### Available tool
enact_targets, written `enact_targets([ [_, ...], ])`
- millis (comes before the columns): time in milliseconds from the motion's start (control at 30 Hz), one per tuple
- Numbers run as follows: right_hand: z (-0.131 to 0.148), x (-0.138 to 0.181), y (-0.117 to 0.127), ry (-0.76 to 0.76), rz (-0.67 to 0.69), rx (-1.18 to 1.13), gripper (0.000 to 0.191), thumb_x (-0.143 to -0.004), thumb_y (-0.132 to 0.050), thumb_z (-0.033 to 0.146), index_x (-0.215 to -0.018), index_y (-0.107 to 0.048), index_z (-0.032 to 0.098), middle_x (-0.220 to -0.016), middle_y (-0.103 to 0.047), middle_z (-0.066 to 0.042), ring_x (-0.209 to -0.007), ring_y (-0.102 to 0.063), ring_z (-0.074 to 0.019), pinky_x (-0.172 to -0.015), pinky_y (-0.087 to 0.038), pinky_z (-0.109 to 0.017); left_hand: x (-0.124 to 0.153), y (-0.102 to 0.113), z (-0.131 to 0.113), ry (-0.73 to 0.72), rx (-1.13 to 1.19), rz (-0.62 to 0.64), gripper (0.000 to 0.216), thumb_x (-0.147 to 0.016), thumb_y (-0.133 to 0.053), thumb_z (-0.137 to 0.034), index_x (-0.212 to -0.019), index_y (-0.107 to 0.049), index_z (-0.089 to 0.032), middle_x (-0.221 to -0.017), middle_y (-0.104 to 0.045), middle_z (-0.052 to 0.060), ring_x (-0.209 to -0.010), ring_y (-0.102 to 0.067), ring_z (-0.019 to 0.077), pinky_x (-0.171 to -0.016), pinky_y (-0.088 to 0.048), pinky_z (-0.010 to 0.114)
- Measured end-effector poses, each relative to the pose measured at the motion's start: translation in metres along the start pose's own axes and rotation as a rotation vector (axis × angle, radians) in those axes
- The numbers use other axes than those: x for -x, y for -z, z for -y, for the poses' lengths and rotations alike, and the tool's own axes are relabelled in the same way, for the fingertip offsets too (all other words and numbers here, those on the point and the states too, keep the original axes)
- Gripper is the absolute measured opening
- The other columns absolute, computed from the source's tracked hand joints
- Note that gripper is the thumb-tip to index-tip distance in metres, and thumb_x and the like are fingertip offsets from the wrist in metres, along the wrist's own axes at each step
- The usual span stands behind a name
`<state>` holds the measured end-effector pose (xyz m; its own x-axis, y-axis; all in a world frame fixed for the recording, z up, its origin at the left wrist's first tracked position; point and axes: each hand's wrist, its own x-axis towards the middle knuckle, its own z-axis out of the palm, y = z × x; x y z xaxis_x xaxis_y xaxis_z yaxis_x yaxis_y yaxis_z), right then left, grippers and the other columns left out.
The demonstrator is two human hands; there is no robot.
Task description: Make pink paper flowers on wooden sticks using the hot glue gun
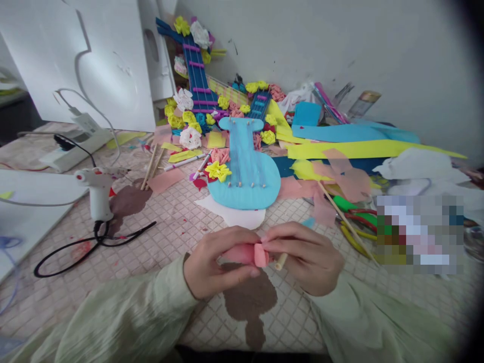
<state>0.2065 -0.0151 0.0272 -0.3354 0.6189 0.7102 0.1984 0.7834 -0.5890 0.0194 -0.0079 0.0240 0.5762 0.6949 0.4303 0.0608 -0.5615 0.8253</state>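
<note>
My left hand [215, 257] is closed on a piece of pink crepe paper [260, 255], which looks rolled or folded at its near end. On the other side, the fingertips of my right hand [310, 257] pinch the top edge of the same paper. A thin wooden stick [280, 261] juts out from under the fingers of my right hand; most of its length is hidden. Just beyond my hands lies a light blue guitar-shaped piece [245, 174] with strings, and a yellow paper flower [218, 172] rests at its left side.
A white glue gun [96, 191] stands at left, its black cable [56, 269] looped on the table. Behind it is a power strip [75, 148]. Paper flowers and dark blue guitar shapes [198, 80] crowd the back. Pliers [355, 242] and paper strips [355, 148] lie right.
</note>
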Motion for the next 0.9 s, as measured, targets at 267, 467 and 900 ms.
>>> enact_targets([
  [267, 0.008, -0.001, 0.004, 0.0, 0.041, 0.064, 0.026, -0.077, -0.053, 0.005, -0.094, -0.063, 0.022, -0.089, -0.063, -0.004, -0.076, -0.061, -0.011, -0.061, -0.052, -0.021, 0.004, 0.0, 0.002, -0.131, -0.061, -0.123, 0.036, -0.071, -0.062, -0.009, -0.106, -0.054, -0.016, -0.104, -0.062, 0.012, -0.099, -0.058, 0.0194, -0.083, -0.049, 0.032],
  [467, 0.012, -0.006, 0.005, 0.038, 0.087, 0.117, 0.019, -0.078, -0.052, 0.007, -0.089, -0.063, 0.02, -0.085, -0.063, -0.004, -0.074, -0.062, -0.0101, -0.061, -0.051, -0.02, 0.003, 0.001, 0.003, -0.171, -0.056, -0.12, 0.036, -0.073, -0.061, -0.01, -0.108, -0.054, -0.016, -0.105, -0.061, 0.012, -0.103, -0.056, 0.0216, -0.087, -0.048, 0.037],
  [900, 0.007, -0.004, 0.0, 0.013, 0.132, -0.005, 0.022, -0.075, -0.059, 0.013, -0.096, -0.059, 0.019, -0.096, -0.053, -0.007, -0.081, -0.058, -0.013, -0.062, -0.053, -0.022, 0.001, 0.004, 0.004, -0.182, -0.062, -0.109, 0.034, -0.075, -0.059, -0.011, -0.108, -0.055, -0.019, -0.104, -0.063, 0.01, -0.099, -0.058, 0.019, -0.083, -0.049, 0.032],
])
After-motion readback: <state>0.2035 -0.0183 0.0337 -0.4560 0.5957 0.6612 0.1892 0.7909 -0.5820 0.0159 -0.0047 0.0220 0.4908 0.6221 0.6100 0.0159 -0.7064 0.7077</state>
